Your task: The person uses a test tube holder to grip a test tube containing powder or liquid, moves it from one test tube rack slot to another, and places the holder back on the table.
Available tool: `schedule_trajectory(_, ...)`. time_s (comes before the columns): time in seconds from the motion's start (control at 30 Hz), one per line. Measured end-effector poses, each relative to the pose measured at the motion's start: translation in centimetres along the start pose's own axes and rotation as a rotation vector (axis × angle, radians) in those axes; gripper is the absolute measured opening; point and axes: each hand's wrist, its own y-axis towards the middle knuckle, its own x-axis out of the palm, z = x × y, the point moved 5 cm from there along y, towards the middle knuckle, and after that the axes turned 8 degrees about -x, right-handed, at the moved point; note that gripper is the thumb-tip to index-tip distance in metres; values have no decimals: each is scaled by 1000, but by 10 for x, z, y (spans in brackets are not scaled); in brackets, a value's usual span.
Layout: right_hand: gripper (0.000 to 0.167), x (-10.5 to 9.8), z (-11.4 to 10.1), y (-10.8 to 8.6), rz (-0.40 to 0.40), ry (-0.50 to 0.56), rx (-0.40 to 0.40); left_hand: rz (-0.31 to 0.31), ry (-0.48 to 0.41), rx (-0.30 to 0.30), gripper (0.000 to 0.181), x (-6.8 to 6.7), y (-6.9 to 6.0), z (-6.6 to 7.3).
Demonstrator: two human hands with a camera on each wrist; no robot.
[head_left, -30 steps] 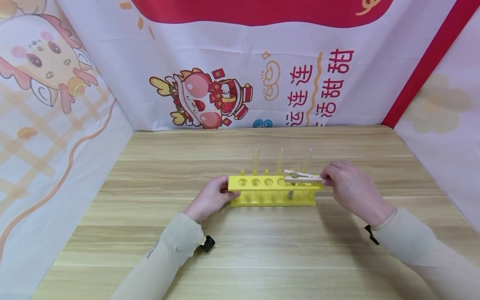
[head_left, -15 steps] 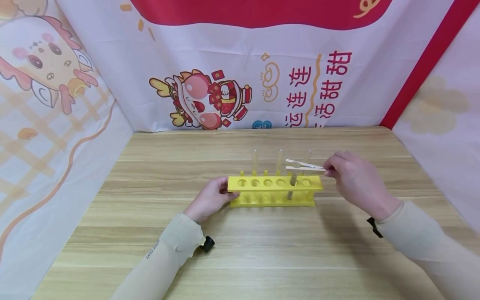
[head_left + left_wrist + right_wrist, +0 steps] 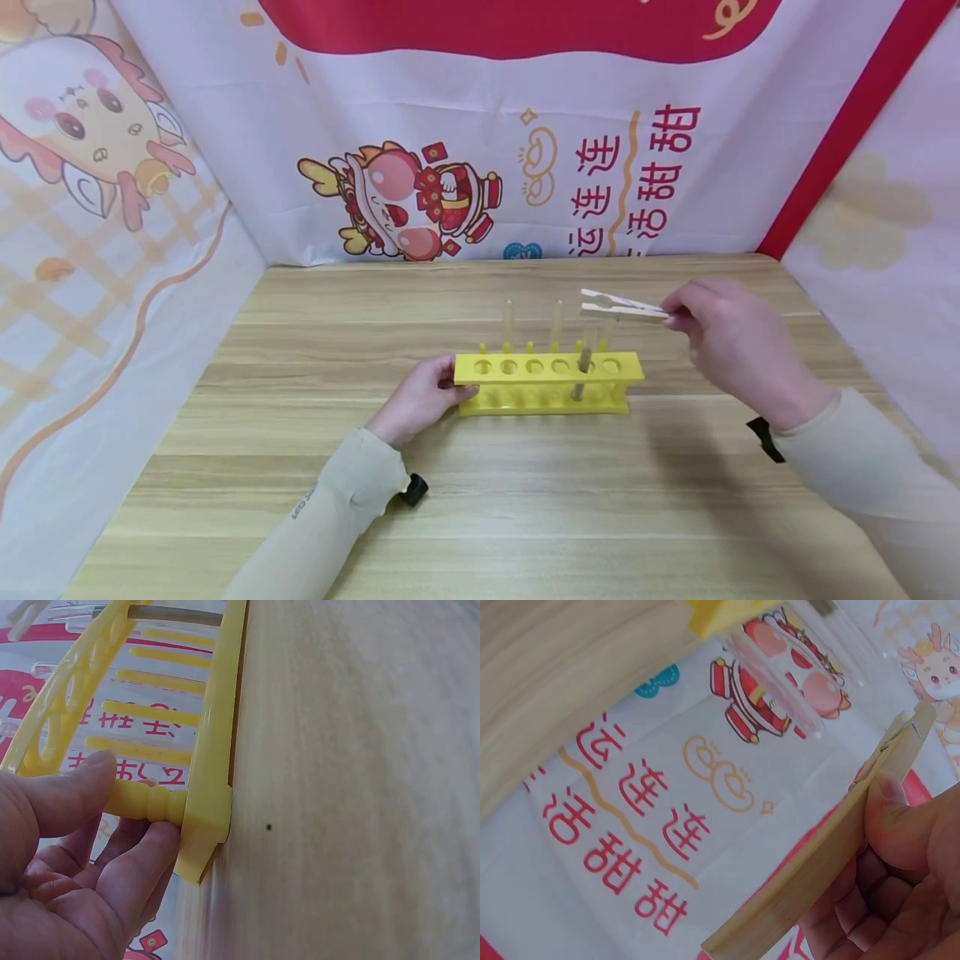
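Observation:
A yellow test tube rack [image 3: 547, 378] stands upright on the table. My left hand [image 3: 420, 398] grips its left end, with thumb and fingers about the end post in the left wrist view. One test tube [image 3: 584, 360] with dark contents sits in a hole near the rack's right end, slightly tilted. Several clear test tubes [image 3: 508, 323] stand on the pegs behind. Above the right part of the rack, my right hand [image 3: 738, 346] pinches a wooden test tube holder [image 3: 810, 870]. Its jaws point left, over the filled tube, and look apart from it.
Wooden tabletop [image 3: 480, 517] surrounds the rack. A printed cloth [image 3: 540, 108] hangs behind it, and cloth panels [image 3: 150, 350] close off both sides. Black straps [image 3: 414, 489] show at both sleeves.
My right hand has risen and shifted slightly right with the test tube holder, which has come up off the dark-filled tube. The tube stays in the rack. My left hand keeps its grip.

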Motion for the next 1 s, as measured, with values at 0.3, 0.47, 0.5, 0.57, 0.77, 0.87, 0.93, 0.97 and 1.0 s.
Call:
schedule_trajectory(0.3, 26, -23, 10, 1, 81, -27, 2, -5, 4, -5, 27, -1, 0, 0)
schedule_trajectory(0.47, 27, -28, 19, -2, 87, -27, 21, 0, 6, 4, 27, 0, 0, 0)
schedule_trajectory(0.5, 27, -29, 21, -3, 90, -35, 23, 0, 6, 4, 28, 0, 0, -1)
schedule_trajectory(0.57, 27, -29, 27, -5, 84, -49, 37, 2, 7, 5, 28, 0, 1, -1)
schedule_trajectory(0.77, 26, -26, 45, -12, 63, -55, 82, 5, 10, 8, 27, 0, 1, -1)
schedule_trajectory(0.87, 25, -24, 54, -14, 56, -55, 95, 5, 7, 6, 27, 0, 1, -1)
schedule_trajectory(0.93, 25, -23, 61, -16, 42, -58, 109, 4, 4, 6, 27, 0, 1, -1)
schedule_trajectory(0.97, 25, -22, 64, -17, 31, -58, 119, 4, 3, 7, 27, 0, 1, -1)
schedule_trajectory(1.0, 24, -21, 67, -18, 18, -58, 130, 4, 2, 8, 27, 0, 1, 0)
